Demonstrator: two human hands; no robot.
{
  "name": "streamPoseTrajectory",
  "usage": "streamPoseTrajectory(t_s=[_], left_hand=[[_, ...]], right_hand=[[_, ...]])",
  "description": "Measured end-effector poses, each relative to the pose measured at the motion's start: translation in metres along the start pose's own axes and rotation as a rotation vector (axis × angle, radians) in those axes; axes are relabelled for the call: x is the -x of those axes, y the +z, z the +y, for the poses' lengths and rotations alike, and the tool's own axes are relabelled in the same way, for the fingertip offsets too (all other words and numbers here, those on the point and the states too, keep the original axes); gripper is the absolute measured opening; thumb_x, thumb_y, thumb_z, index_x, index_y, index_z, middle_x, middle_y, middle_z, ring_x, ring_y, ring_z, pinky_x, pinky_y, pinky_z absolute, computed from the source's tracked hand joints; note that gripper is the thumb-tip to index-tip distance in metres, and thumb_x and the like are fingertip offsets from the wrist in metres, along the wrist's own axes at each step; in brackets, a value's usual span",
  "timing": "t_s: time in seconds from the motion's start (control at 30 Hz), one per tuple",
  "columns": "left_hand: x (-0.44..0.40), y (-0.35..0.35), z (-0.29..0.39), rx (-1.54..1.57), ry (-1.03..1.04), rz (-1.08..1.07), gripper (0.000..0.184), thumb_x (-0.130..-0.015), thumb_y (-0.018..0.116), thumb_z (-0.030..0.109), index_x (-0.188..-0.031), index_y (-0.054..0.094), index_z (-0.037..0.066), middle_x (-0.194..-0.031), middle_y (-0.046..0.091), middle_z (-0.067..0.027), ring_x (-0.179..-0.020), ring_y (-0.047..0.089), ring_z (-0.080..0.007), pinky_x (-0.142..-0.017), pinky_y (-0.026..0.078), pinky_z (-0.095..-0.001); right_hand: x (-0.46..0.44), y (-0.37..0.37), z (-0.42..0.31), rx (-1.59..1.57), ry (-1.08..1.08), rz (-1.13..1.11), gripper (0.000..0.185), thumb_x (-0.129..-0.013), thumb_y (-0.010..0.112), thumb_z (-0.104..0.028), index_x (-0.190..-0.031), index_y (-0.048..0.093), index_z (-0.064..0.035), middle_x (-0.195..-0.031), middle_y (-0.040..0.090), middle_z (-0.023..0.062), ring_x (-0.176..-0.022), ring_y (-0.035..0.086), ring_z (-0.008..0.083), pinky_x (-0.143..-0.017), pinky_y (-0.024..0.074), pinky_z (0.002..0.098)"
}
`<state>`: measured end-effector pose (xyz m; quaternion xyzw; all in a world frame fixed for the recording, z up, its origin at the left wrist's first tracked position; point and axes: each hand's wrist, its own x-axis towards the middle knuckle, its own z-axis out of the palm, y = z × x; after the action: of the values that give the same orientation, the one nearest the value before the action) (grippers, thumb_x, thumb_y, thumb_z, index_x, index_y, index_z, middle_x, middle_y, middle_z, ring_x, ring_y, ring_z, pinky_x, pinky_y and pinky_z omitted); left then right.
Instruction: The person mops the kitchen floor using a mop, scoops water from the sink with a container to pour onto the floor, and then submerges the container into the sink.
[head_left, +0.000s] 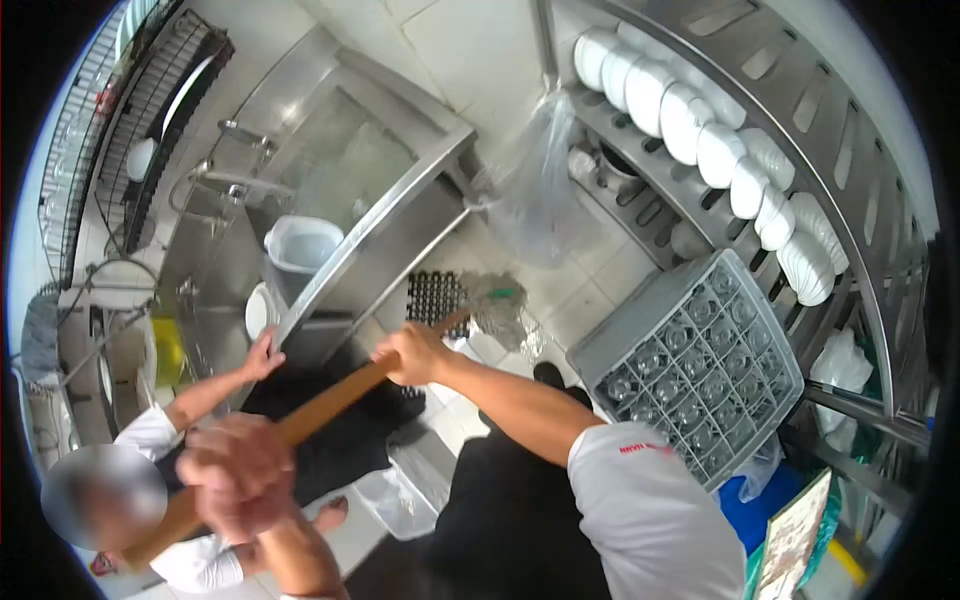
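Observation:
A mop with a long wooden handle [335, 402] slants across the view, its grey stringy head [497, 308] on the tiled floor beside a black perforated mat [434, 297]. My left hand [238, 478] is wrapped round the upper part of the handle, close to the camera and slightly blurred. Lower down the same handle, my right hand [413, 354] is closed around it. A green piece [507, 294] shows on the mop head.
At left a co-worker in white and black has one hand [263, 356] at the steel sink edge [375, 226]. A grey rack of glasses [700, 360] stands at right below shelves of white bowls [655, 98]. A clear plastic bag [540, 195] hangs by the sink; a bin [408, 490] stands below.

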<state>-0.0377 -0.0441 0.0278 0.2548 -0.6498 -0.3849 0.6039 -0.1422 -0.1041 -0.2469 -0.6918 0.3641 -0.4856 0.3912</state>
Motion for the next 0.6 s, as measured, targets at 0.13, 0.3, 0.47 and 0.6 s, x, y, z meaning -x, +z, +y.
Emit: streamPoseTrajectory(t_s=[0.13,0.3,0.47,0.6], left_hand=[[-0.055,-0.114,0.060,0.346,0.325,-0.682,0.019,-0.091,0.050,0.023,-0.083,0.054,0.006,-0.068,0.060,-0.0089,-0.051,0.053,-0.0202,-0.051,0.047,-0.0382],[-0.045,0.017,0.000,-0.310,-0.211,-0.389,0.018,-0.085,0.058,0.019,-0.082,0.057,0.001,-0.077,0.063,-0.0154,-0.061,0.057,-0.0267,-0.060,0.050,-0.0434],[0.001,-0.060,0.019,-0.595,0.264,-0.275,0.019,-0.092,0.049,0.022,-0.080,0.053,0.007,-0.064,0.057,-0.0065,-0.052,0.054,-0.0166,-0.049,0.044,-0.0297],[0.004,-0.012,-0.035,-0.179,0.090,-0.082,0.019,-0.090,0.051,0.020,-0.074,0.049,0.010,-0.058,0.051,-0.0032,-0.045,0.047,-0.0140,-0.042,0.037,-0.0278]], right_hand=[[-0.036,-0.014,-0.095,-0.170,-0.098,-0.039,0.019,-0.063,0.072,-0.023,-0.079,0.075,-0.0145,-0.080,0.072,0.0104,-0.072,0.070,0.0334,-0.069,0.0563,0.0414],[-0.020,-0.009,0.060,-0.020,-0.046,0.033,0.014,-0.070,0.073,-0.017,-0.064,0.062,-0.0115,-0.065,0.068,0.0075,-0.063,0.069,0.0273,-0.062,0.0543,0.0400],[-0.043,-0.013,-0.080,-0.051,-0.170,0.040,0.014,-0.068,0.072,-0.018,-0.061,0.060,-0.0132,-0.065,0.067,0.0063,-0.062,0.068,0.0261,-0.058,0.0526,0.0358],[0.004,0.018,0.072,0.029,-0.064,0.130,0.012,-0.067,0.072,-0.012,-0.062,0.061,-0.0133,-0.061,0.066,0.0050,-0.054,0.066,0.0250,-0.054,0.0534,0.0393]])
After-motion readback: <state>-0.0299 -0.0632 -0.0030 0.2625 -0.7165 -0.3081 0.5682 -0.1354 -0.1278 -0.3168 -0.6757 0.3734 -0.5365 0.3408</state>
